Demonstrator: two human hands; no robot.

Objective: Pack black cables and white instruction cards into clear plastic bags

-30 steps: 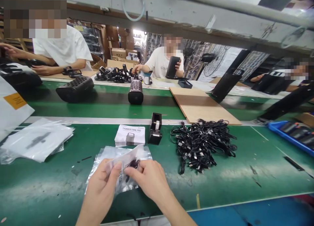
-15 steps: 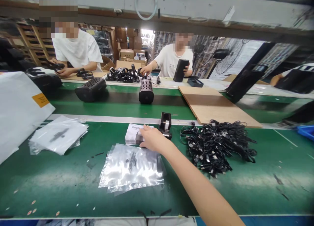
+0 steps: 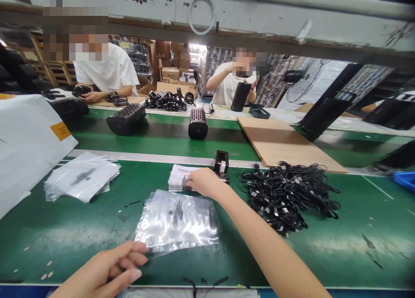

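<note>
My right hand (image 3: 202,182) reaches forward and rests on a small stack of white booklets (image 3: 179,178), fingers curled on the top one. A pile of clear plastic bags (image 3: 178,222) lies flat on the green table in front of me. My left hand (image 3: 110,270) hovers at the near edge, fingers loosely bent and apart, its fingertips just at the bags' lower left corner. A black tape dispenser (image 3: 221,163) stands right behind the booklets.
A heap of black cables (image 3: 288,194) lies to the right. More clear bags (image 3: 82,179) and a large white bag (image 3: 22,142) sit at the left. Black speakers (image 3: 197,123) ride the conveyor belt behind. Two people work across it. A brown board (image 3: 285,144) lies at the right.
A second ago both hands held a bag. It now lies flat, my right hand has gone to the booklets, and my left hand has come back into view at the near edge.
</note>
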